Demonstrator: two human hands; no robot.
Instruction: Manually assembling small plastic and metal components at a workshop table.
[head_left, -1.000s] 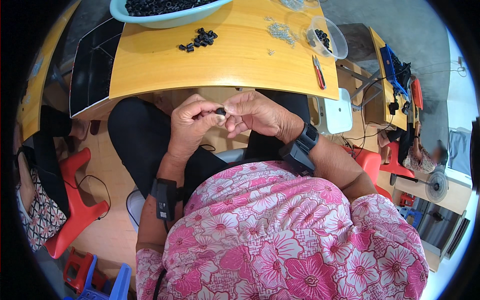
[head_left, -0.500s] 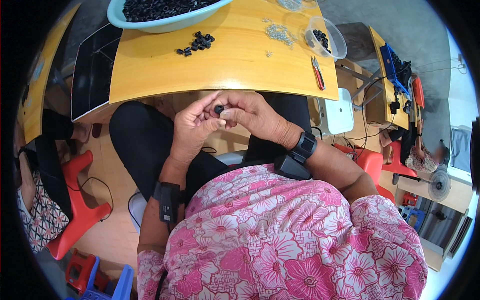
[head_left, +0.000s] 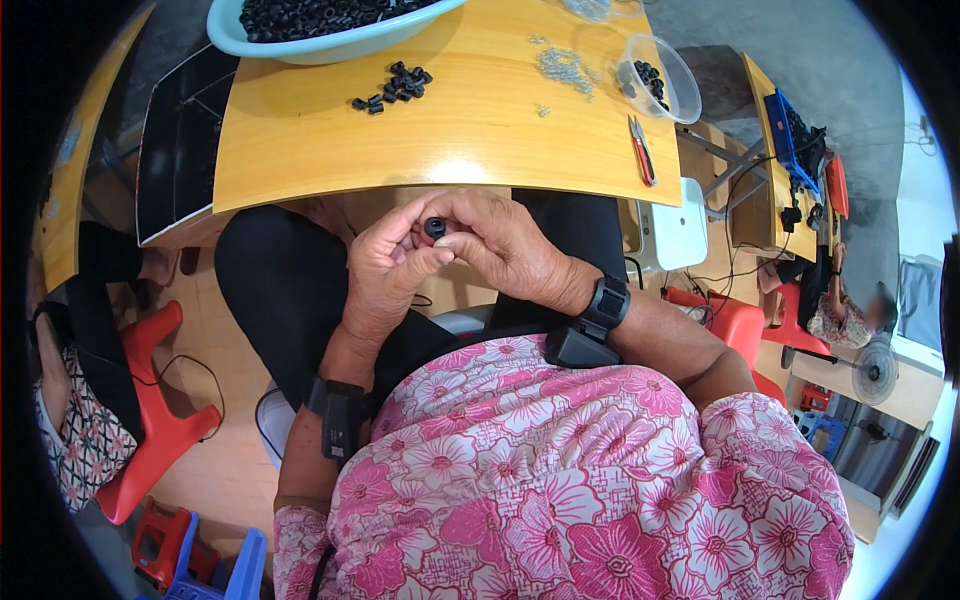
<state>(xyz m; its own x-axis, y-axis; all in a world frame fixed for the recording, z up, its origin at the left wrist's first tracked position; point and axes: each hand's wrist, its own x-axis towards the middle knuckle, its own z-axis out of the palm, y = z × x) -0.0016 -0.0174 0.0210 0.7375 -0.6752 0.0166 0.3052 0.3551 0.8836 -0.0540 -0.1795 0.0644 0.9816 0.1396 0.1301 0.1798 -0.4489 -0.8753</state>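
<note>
My left hand point(head_left: 385, 255) and my right hand point(head_left: 510, 245) meet above my lap, just off the table's near edge. Between their closed fingers is a small black cylindrical piece point(head_left: 435, 228) with a hole in its end. On the wooden table point(head_left: 450, 140) beyond lies a loose pile of similar black pieces point(head_left: 405, 84). Farther right are scattered small clear parts point(head_left: 565, 68) and a clear plastic bowl point(head_left: 684, 88) with black pieces in it. Red-handled thread snips point(head_left: 642, 152) rest near the right edge.
A pale blue basin point(head_left: 330, 55) heaped with black pieces stands at the table's far left. A white box-like object point(head_left: 680, 225) is right of my knees. Red plastic stools point(head_left: 150, 400) stand around, with people seated on both sides. Cables point(head_left: 730, 270) trail at the right.
Both hands stay together on the black piece, which has tilted slightly and moved a little nearer. My right fingers have shifted around it. The view has moved slightly.
</note>
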